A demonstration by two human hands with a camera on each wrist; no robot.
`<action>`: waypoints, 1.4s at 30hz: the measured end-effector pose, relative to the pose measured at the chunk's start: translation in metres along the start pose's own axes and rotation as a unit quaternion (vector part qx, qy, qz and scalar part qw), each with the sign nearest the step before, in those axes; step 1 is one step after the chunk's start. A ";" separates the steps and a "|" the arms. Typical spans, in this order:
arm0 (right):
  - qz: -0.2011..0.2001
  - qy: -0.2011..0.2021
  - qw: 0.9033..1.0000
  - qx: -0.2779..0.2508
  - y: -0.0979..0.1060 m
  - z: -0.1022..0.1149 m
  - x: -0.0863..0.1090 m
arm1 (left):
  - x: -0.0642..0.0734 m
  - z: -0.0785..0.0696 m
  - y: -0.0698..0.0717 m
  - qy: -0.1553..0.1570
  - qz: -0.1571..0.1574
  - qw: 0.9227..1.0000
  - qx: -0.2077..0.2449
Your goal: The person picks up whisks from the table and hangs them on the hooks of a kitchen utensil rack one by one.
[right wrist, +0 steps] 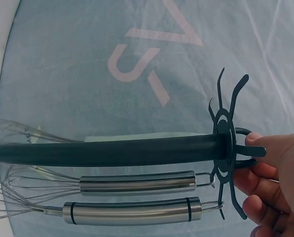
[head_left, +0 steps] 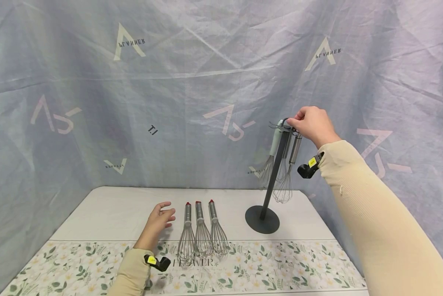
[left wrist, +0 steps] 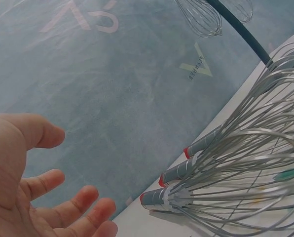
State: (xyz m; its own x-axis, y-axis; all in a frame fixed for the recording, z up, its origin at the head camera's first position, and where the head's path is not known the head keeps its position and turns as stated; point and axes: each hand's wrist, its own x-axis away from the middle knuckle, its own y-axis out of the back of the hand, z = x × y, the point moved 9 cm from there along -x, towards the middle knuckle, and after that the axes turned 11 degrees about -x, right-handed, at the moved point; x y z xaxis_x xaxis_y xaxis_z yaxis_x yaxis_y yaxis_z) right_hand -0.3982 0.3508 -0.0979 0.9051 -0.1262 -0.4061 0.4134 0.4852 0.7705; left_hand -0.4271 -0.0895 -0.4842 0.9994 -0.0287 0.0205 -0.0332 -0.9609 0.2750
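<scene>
Whisks are split between two places as I stand watching: three of them already hang from the hooks at the top of the dark stand (head_left: 272, 172), and three more lie side by side on the table (head_left: 106, 213), handles pointing away and wire heads resting on the flowered strip of the cloth. The hanging whisks (head_left: 283, 162) are one with a pale green handle and two with steel handles; in the right wrist view the two steel handles (right wrist: 137, 182) sit parallel beneath the pole, their loops caught on the prongs of the hook ring (right wrist: 225, 148). The right hand (head_left: 311, 123) is up at that ring, its fingertips curled about the top of the stand near the loops, though I cannot tell whether it grips the ring or a whisk's loop. The left hand (head_left: 158, 222) lies low over the table just beside the leftmost of the red-tipped whisks (head_left: 202, 230), fingers spread and relaxed, holding nothing and not quite touching them. By my reckoning the hanging is about half done: three up, three left on the cloth, with free prongs showing on the ring.
</scene>
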 end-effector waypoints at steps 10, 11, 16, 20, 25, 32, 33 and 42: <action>0.101 0.025 0.994 -0.022 -0.016 0.006 -0.003 | 0.002 0.003 0.002 0.006 -0.004 1.000 0.001; 0.111 0.028 0.993 -0.021 -0.017 0.005 -0.003 | 0.002 0.003 0.002 0.007 -0.004 1.000 0.000; 0.137 0.037 0.990 -0.024 -0.019 0.002 -0.006 | 0.003 0.003 0.002 0.009 -0.003 1.000 0.002; 0.150 0.039 0.988 -0.023 -0.019 0.001 -0.006 | 0.003 0.004 0.002 0.011 0.000 1.000 0.009; 0.160 0.050 0.986 -0.016 -0.019 0.001 -0.005 | 0.002 0.005 0.002 0.009 0.003 1.000 0.015; 0.160 0.078 0.984 -0.002 -0.018 0.005 -0.006 | 0.001 0.005 0.001 0.004 0.005 1.000 0.014; 0.160 0.079 0.984 -0.002 -0.018 0.005 -0.006 | 0.001 0.005 0.001 0.004 0.006 1.000 0.014; 0.166 0.082 0.983 0.003 -0.019 0.005 -0.006 | 0.002 0.003 -0.005 0.005 0.007 1.000 -0.019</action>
State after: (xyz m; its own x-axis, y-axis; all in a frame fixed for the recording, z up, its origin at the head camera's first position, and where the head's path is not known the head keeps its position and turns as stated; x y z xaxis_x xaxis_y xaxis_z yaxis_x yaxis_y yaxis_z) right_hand -0.4107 0.3374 -0.1080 0.9623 0.1784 -0.2055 0.1000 0.4705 0.8767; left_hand -0.4247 -0.0856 -0.4886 0.9986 -0.0391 0.0344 -0.0479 -0.9494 0.3105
